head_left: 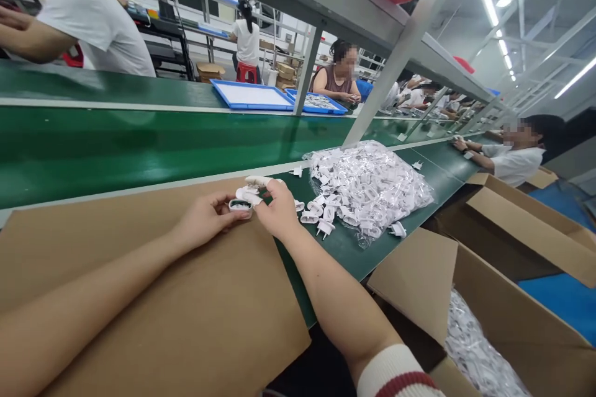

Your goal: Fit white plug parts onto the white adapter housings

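Observation:
My left hand (202,220) pinches a white oval plastic casing (240,205), its open end facing me. Close against it, my right hand (279,211) is closed on a small white plastic piece (249,196); its exact shape is partly hidden by the fingers. White covers sit on fingertips of the right hand. Both hands are above the far edge of a brown cardboard sheet (158,310). To the right, loose white plug parts (325,228), some with two pins, lie beside a clear plastic bag (377,183) full of similar pieces.
A green conveyor belt (139,142) runs beyond the cardboard. Blue-rimmed trays (254,107) stand across it. A slanted metal post (391,74) rises behind the bag. At lower right, an open carton (516,316) holds more bagged parts. Co-workers sit along the line.

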`<state>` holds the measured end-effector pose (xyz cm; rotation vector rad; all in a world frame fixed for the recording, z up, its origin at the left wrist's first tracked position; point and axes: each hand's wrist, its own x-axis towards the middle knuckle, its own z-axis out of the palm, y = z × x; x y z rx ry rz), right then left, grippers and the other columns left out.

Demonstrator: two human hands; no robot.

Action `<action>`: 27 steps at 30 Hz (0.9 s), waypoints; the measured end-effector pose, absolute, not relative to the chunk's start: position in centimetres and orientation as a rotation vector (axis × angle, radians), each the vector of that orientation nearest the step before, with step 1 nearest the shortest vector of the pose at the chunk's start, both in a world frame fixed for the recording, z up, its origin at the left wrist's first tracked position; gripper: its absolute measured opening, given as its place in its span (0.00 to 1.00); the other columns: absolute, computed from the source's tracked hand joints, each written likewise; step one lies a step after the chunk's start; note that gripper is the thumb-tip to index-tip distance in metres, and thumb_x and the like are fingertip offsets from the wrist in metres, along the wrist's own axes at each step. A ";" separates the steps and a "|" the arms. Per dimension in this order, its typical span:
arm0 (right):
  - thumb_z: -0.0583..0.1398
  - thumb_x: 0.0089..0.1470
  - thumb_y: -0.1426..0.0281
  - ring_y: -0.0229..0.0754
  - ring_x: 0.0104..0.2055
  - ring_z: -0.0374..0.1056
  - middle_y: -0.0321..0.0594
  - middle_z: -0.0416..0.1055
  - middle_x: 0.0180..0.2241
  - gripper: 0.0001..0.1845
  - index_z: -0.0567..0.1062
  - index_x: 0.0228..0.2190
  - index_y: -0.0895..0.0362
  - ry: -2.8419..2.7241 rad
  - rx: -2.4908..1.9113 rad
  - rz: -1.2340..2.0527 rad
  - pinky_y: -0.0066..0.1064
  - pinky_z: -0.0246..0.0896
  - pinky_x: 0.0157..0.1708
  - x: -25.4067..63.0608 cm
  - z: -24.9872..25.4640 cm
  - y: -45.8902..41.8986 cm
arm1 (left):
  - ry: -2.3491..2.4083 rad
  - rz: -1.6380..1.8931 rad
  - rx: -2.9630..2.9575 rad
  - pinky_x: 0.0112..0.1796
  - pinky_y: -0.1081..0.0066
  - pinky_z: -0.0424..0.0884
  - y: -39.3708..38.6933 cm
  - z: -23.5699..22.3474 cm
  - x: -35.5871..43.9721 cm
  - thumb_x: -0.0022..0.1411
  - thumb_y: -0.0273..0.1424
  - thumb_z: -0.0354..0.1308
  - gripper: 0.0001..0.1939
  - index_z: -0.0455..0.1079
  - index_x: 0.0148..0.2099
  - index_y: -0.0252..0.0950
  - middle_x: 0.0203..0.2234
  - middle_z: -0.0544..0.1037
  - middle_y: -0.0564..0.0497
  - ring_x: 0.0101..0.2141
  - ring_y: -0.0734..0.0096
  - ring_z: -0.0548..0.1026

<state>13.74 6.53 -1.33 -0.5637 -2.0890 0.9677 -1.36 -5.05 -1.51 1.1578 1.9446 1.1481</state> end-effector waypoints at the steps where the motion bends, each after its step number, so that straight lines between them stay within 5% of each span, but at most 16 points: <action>1: 0.61 0.58 0.75 0.44 0.51 0.69 0.38 0.79 0.48 0.22 0.79 0.53 0.51 -2.178 -0.531 0.873 0.33 0.67 0.52 13.9 -1.3 6.4 | 1.924 1.162 1.164 0.28 0.66 0.64 -5.1 -1.7 -1.4 0.49 0.54 0.71 0.33 0.78 0.50 0.37 0.20 0.73 0.52 0.23 0.65 0.70; 15: 0.54 0.54 0.82 0.49 0.48 0.66 0.44 0.75 0.46 0.23 0.78 0.48 0.56 -2.628 -0.587 0.398 0.36 0.63 0.49 13.1 -0.6 5.0 | 1.833 1.241 1.376 0.32 0.65 0.65 -5.2 -3.5 -2.2 0.59 0.50 0.63 0.23 0.78 0.47 0.37 0.31 0.78 0.49 0.30 0.64 0.71; 20: 0.55 0.55 0.81 0.48 0.46 0.67 0.42 0.74 0.45 0.22 0.77 0.47 0.53 -2.637 -0.683 0.381 0.35 0.62 0.46 13.1 -0.1 4.5 | 2.041 1.090 1.619 0.33 0.66 0.62 -5.3 -3.1 -2.3 0.63 0.48 0.57 0.19 0.72 0.32 0.37 0.28 0.75 0.48 0.30 0.65 0.70; 27: 0.57 0.56 0.79 0.47 0.50 0.70 0.39 0.76 0.48 0.23 0.78 0.50 0.50 -2.535 -0.753 0.520 0.35 0.64 0.51 13.1 0.0 4.0 | 2.113 0.897 1.676 0.36 0.64 0.62 -5.6 -1.0 -1.7 0.63 0.49 0.55 0.19 0.71 0.32 0.37 0.31 0.77 0.44 0.34 0.58 0.72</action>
